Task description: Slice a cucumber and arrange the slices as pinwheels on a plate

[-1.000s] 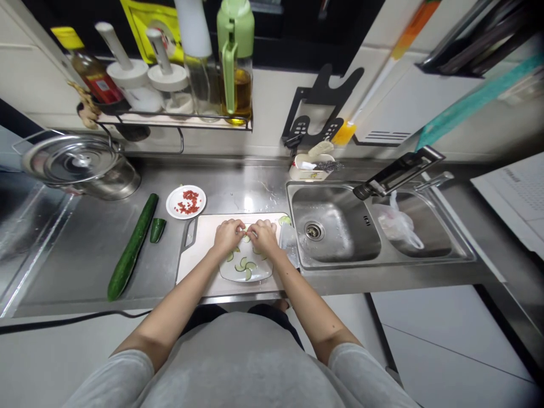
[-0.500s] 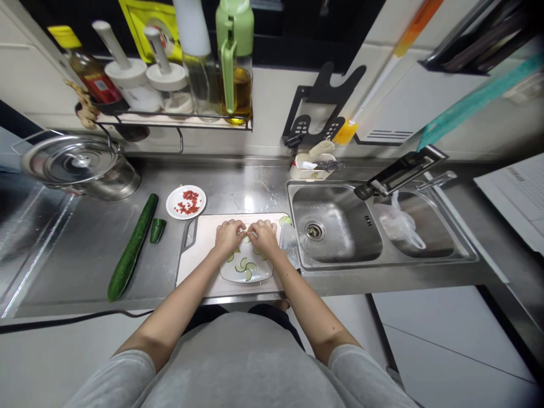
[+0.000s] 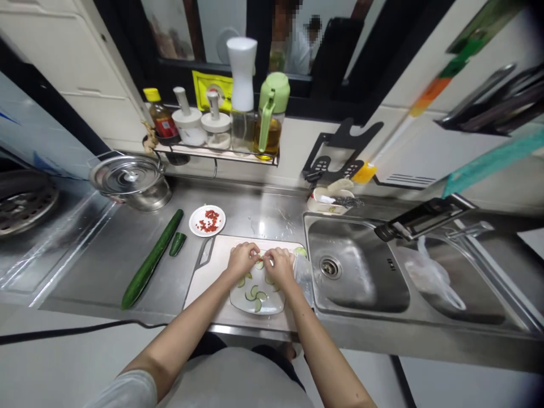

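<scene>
- Head view: left hand point(image 3: 241, 260) and right hand point(image 3: 279, 266) close together over the far side of the plate point(image 3: 274, 306); fingers bunched by a cucumber slice point(image 3: 259, 264) (clamped or not, cannot tell).
- Other slices point(image 3: 261, 296): on plate, atop cutting board point(image 3: 217, 255).
- Cucumber point(image 3: 153, 260): on counter point(image 3: 102, 266), left of board.

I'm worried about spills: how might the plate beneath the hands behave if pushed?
The plate would probably slide rather than tip, looking low and flat on the cutting board. Its cucumber slices look thin and loose, so might shift.
</scene>
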Motion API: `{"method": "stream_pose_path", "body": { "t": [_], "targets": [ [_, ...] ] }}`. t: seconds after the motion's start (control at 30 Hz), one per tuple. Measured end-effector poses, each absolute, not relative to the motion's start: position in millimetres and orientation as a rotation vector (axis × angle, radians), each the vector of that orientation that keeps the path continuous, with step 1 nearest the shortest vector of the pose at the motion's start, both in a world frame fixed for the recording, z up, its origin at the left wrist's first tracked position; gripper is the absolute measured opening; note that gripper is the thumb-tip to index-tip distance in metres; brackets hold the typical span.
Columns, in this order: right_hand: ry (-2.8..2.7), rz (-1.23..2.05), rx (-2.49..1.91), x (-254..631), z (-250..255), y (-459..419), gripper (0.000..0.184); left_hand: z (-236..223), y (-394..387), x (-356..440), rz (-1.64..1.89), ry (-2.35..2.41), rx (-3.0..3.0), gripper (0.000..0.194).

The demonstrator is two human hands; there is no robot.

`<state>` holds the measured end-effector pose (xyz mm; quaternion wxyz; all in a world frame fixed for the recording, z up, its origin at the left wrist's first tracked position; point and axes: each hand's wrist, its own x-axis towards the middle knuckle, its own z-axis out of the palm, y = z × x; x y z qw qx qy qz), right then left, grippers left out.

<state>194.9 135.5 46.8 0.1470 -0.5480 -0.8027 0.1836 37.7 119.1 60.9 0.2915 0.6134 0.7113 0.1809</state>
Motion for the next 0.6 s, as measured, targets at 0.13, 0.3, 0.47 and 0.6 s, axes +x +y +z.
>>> {"method": "stream_pose_path", "body": {
  "t": [0.13, 0.3, 0.47, 0.6],
  "targets": [
    [-2.221, 0.527, -1.57, 197.0, 54.9, 136.6, 0.02, 65.3, 120.2, 31.9, 0.6, 1.901, 1.587, 0.013],
    [-2.123, 0.559, -1.589, 206.0, 62.5, 133.4, 0.024, 66.3, 121.8, 2.8, 0.758, 1.973, 1.497, 0.013],
    [-2.077, 0.583, -1.598, 222.7, 67.7, 128.6, 0.03, 65.4, 121.1, -56.8, 0.714, 2.16, 1.414, 0.016],
    [-2.034, 0.584, -1.594, 232.0, 73.9, 125.9, 0.035, 66.5, 119.5, -106.8, 0.526, 2.421, 1.39, 0.019]
  ]
}}
